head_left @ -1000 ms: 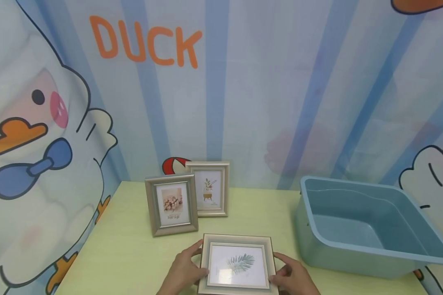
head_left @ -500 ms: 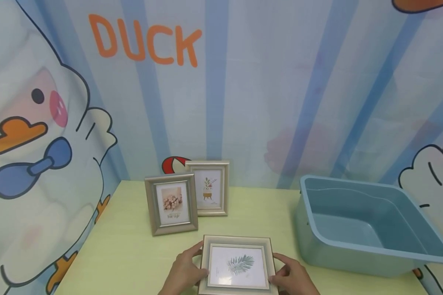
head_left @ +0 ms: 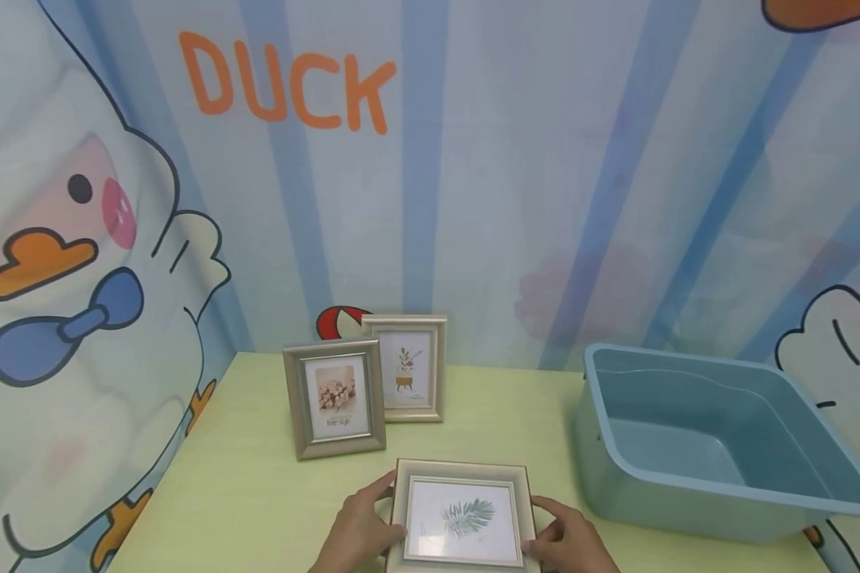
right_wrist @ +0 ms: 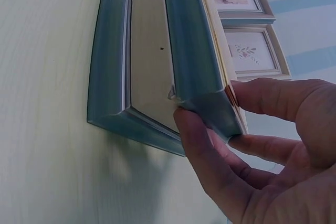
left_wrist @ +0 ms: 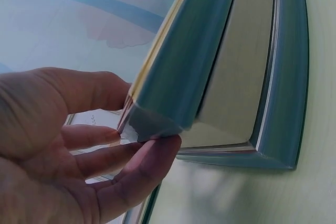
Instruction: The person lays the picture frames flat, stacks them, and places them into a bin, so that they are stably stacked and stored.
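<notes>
A picture frame (head_left: 463, 477) with a green leaf print is at the bottom middle of the head view. My left hand (head_left: 358, 525) pinches its left edge and my right hand (head_left: 573, 537) pinches its right edge. Both wrist views show the held frame's teal side (left_wrist: 184, 61) tilted above a second teal-edged piece with a beige panel (left_wrist: 236, 77), which looks like another frame on the table; the head view hides it. Farther back stand a frame with a flower-bunch picture (head_left: 337, 398) and, partly behind it, a frame with a potted-plant print (head_left: 406, 370).
A blue-green plastic tub (head_left: 734, 497) stands at the right with its inside visible. The light yellow-green table (head_left: 244, 493) ends at a duck-printed, striped backdrop (head_left: 487, 199).
The held frame's far edge sits slightly lower in the head view. Both hands keep their hold, and the standing frames and tub stay in place.
</notes>
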Tool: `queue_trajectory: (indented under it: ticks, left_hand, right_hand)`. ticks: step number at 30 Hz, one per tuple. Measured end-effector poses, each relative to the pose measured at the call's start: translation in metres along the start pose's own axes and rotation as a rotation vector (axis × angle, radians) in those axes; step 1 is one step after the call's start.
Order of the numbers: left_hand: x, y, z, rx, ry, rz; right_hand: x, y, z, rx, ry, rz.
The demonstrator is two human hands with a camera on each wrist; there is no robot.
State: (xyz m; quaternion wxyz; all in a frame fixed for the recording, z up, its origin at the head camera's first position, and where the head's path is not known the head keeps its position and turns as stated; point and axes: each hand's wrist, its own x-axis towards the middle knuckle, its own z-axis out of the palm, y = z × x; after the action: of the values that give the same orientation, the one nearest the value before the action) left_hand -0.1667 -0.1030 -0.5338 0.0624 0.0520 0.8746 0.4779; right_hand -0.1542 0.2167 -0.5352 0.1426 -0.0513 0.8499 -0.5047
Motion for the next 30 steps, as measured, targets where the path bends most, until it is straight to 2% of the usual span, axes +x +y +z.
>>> queue_trajectory:
  ticks: [2,4,7,10,14,22,25,30]
  left_hand:
    - [0.0,-0.002,-0.001,-0.025,-0.021,0.001]
    - [-0.001,-0.005,-0.003,-0.063,-0.046,-0.003]
    - [-0.003,-0.01,-0.007,-0.139,-0.07,-0.043]
    - [-0.004,-0.016,-0.012,-0.204,-0.043,-0.083]
    - [-0.003,-0.026,-0.019,-0.246,0.075,-0.104]
    - [0.009,-0.046,-0.031,-0.237,0.429,-0.099]
    - [0.014,-0.055,-0.033,-0.232,0.498,-0.09]
    - [0.024,-0.067,-0.036,-0.26,0.57,-0.081]
  right_hand:
    - [0.0,0.0,-0.001,0.019,-0.005,0.008]
    - [0.001,-0.001,-0.001,0.013,0.025,0.025]
    - [0.003,-0.006,-0.002,-0.033,0.132,0.057]
    - [0.006,-0.013,-0.003,-0.099,0.261,0.062]
    - [0.012,-0.027,-0.003,-0.084,0.349,0.006]
    - [0.039,-0.064,0.006,-0.023,0.386,-0.181]
    - [0.054,-0.08,0.012,-0.004,0.366,-0.261]
    - [0.081,-0.104,0.02,-0.036,0.303,-0.359]
